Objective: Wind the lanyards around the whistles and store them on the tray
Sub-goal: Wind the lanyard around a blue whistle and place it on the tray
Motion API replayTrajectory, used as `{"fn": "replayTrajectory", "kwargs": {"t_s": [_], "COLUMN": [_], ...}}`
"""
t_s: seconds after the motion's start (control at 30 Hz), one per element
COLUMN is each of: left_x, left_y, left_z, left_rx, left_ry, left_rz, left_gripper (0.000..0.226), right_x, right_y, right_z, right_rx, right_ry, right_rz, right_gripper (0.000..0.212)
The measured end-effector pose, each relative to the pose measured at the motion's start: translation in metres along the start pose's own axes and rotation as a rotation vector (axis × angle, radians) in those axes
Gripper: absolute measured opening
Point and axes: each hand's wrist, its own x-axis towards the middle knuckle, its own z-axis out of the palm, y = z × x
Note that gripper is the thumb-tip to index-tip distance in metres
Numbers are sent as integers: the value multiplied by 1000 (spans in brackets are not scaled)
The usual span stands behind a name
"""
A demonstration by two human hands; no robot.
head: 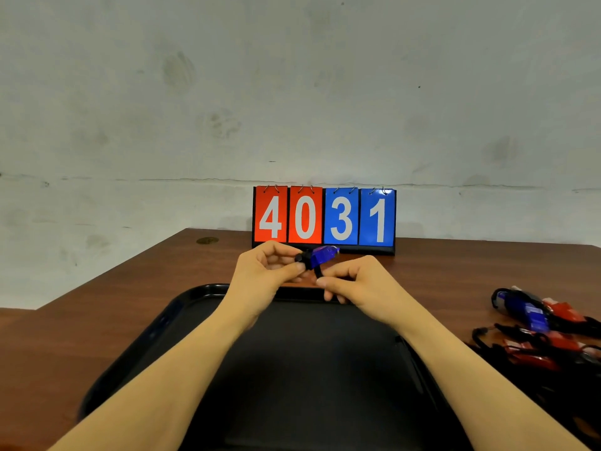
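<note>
The left hand pinches a blue whistle by its black end, held above the far rim of the black tray on the table. The right hand pinches the black lanyard hanging just beneath it. Far right lies a pile of whistles, red and blue.

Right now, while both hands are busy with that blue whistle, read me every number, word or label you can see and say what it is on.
"4": white digit on the first red card of the flip scoreboard.
"0": white, second red card.
"3": white, first blue card.
"1": white, second blue card.
The blue whistle and the pile of whistles on the table show no readable print; too blurred to tell.
</note>
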Motion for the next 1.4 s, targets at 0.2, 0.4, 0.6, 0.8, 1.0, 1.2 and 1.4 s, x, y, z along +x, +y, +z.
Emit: {"fn": "replayTrajectory", "kwargs": {"t_s": [0.2, 0.4, 0.6, 0.8, 1.0, 1.2, 1.4], "left_x": [4, 4, 4, 8, 17, 22, 16], "left_y": [-4, 0, 9, 22, 33, 32, 25], "left_z": [-2, -2, -2, -5, -1, 5, 0], "left_rx": [148, 195, 168, 236, 372, 417, 328], "left_ry": [77, 101, 130, 101, 70, 20, -77], "left_rz": [2, 39, 45, 88, 136, 166, 150], "left_gripper": [19, 23, 26, 27, 20, 20, 24], "right_x": [-5, -5, 4, 13, 22, 29, 23], "right_y": [-12, -13, -14, -27, -32, -21, -23], "right_z": [3, 5, 2, 1, -3, -10, -18], "right_rx": [-77, -332, -560, -595, -608, -464, 27], "right_ry": [-41, 165, 455, 438, 493, 543, 409], "right_rz": [-55, -248, -459, -476, -462, -393, -112], "right_gripper": [16, 19, 28, 37, 33, 20, 10]}}
